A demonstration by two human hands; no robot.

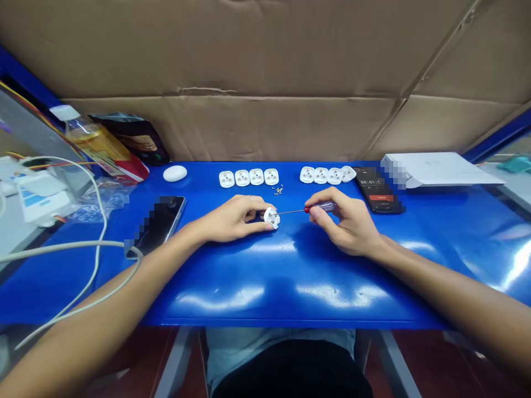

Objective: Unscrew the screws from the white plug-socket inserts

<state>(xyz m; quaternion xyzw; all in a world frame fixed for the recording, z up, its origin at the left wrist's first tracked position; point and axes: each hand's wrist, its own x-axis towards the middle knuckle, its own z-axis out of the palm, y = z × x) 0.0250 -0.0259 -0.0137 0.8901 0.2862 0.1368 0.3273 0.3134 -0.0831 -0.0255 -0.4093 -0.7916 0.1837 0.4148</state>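
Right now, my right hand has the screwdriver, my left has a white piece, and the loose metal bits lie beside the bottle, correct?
Only the metal bits are wrong: the head view shows them by the left row of white pieces, not the bottle. Your right hand has the screwdriver, your left hand a white piece.

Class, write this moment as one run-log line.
Left hand: holds round white piece | Right hand: grips screwdriver, tip at the piece | Beyond: tiny metal bits, white parts in two rows
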